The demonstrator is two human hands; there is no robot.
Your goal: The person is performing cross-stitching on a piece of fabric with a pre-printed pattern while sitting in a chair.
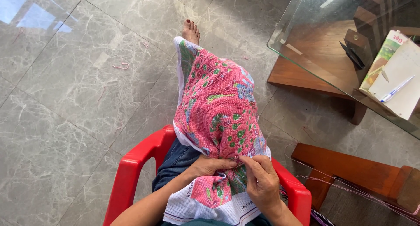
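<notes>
A grey marble-tiled floor is being seen beyond both hands. A clear glass tabletop on a wooden base is lying far to the right of the right hand, with a white notepad and a blue pen on it. A red plastic chair is being sat on, its arms flanking both hands. A pink cross-stitch cloth with green and blue patterns is being draped over the raised knee, just ahead of the hands. The cloth is being pinched by the left hand, fingers closed on its fold. Touching it, the right hand is being held narrow, fingertips pressed together at the cloth; a needle cannot be told. Loose pink thread strands are trailing right of the right hand.
</notes>
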